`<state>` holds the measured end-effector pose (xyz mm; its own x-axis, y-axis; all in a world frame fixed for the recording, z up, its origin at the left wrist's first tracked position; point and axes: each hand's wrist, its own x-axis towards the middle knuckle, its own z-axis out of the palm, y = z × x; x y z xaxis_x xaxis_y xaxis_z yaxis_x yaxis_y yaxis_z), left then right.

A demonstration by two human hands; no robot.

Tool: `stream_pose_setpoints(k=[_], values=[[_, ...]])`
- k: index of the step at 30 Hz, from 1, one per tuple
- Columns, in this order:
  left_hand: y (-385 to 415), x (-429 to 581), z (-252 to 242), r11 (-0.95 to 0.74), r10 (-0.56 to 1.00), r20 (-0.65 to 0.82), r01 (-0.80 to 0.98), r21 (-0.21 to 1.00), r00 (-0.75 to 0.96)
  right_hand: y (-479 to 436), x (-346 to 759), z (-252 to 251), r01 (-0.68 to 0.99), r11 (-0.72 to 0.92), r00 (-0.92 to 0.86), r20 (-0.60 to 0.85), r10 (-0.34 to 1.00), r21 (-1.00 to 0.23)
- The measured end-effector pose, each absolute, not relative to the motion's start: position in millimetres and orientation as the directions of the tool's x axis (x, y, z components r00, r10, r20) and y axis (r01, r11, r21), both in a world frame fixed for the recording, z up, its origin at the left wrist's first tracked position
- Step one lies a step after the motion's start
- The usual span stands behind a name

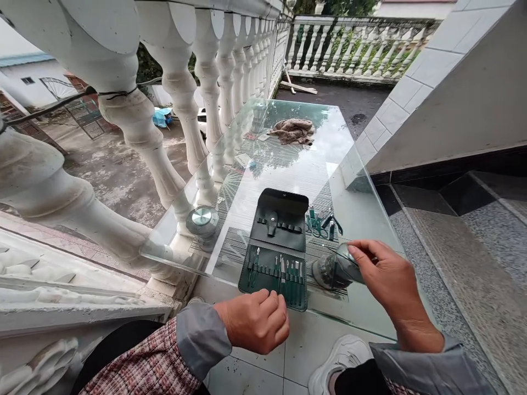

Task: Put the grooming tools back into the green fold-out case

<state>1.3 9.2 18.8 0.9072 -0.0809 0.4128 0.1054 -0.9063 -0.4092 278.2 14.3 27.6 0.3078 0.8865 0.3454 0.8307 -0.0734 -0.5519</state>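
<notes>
An open dark green manicure case [276, 248] lies on the glass table [366, 211], with several slim metal tools [291, 267] in the loops of its lower half. The loops and small strap in its upper half hold nothing. My left hand [258, 321] is closed at the case's lower edge, fingertips pinched near one slim tool; whether they grip it is hidden. To the right of the case, my right hand [385, 277] pinches a thin manicure tool [341, 253], its tip pointing left. Beyond it lies a pile of green nail clippers and scissors [323, 222].
A crumpled brown cloth [293, 131] lies at the table's far end. Round metal-topped supports [202, 220] show at the near corners. A white balustrade [181, 93] runs along the left, and stone steps [453, 219] rise on the right.
</notes>
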Motion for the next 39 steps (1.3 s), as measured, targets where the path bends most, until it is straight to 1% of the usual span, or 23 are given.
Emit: stream_pose_setpoints(k=[3,5,7,10,13,16,18,20,23,27,29,32,36,39], values=[[9,3,19,-0.905,-0.079,0.417,0.110,-0.411,0.906,8,287,18,0.881,-0.074,0.221,0.267,0.938,-0.468],[10,4,18,-0.905,-0.079,0.418,0.111,-0.411,0.905,4,287,10,0.907,-0.032,0.157,0.268,0.951,-0.419],[10,5,17,-0.905,-0.083,0.418,0.107,-0.412,0.905,-1,284,3,0.937,0.045,0.071,0.316,0.946,-0.346],[11,6,17,-0.905,-0.111,0.430,0.088,-0.417,0.896,-10,279,-6,0.972,0.139,-0.053,0.401,0.914,-0.189],[11,7,17,-0.908,-0.143,0.442,0.060,-0.415,0.886,-19,273,-13,0.984,0.169,-0.120,0.468,0.875,-0.064],[10,8,17,-0.908,-0.145,0.435,0.054,-0.414,0.889,-29,270,-17,0.980,0.198,-0.176,0.494,0.851,0.009],[10,9,17,-0.906,-0.148,0.429,0.051,-0.419,0.891,-35,269,-17,0.975,0.223,-0.204,0.495,0.844,0.021],[9,10,17,-0.905,-0.153,0.425,0.046,-0.423,0.892,-41,270,-17,0.965,0.262,-0.230,0.490,0.841,0.003],[9,12,17,-0.907,-0.157,0.428,0.041,-0.418,0.890,-48,273,-17,0.931,0.364,-0.317,0.458,0.831,-0.015],[11,15,18,-0.911,-0.171,0.450,0.034,-0.412,0.877,-55,277,-22,0.885,0.465,-0.430,0.437,0.790,0.030],[11,16,17,-0.913,-0.174,0.462,0.033,-0.407,0.870,-58,278,-25,0.872,0.488,-0.449,0.455,0.769,0.036],[10,17,16,-0.916,-0.173,0.461,0.030,-0.400,0.870,-62,276,-27,0.848,0.530,-0.460,0.506,0.729,0.007],[8,19,15,-0.914,-0.174,0.460,0.031,-0.404,0.871,-66,269,-26,0.797,0.604,-0.473,0.597,0.647,-0.023],[8,21,16,-0.919,-0.178,0.492,0.036,-0.393,0.852,-66,263,-21,0.746,0.665,-0.512,0.624,0.590,-0.017]])
